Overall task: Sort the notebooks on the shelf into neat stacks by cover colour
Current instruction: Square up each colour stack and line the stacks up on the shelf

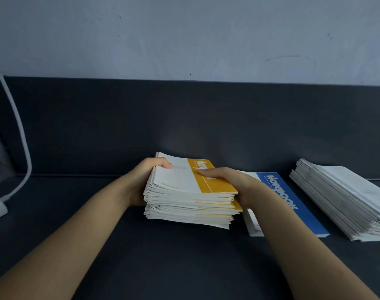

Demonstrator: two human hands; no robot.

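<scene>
Both bare forearms reach forward and converge at the middle. The left hand (144,178) grips the left side of a thick stack of yellow-and-white paper notebooks (184,198), thumb curled over the top. The right hand (236,187) clasps the right side, thumb on the cover.

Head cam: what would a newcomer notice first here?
The stack of yellow-banded notebooks at the middle of the dark shelf, gripped at its sides by the left hand and right hand. To its right lies a blue-banded notebook, partly behind the right forearm. Further right sits a fanned pile of notebooks showing only white.
</scene>
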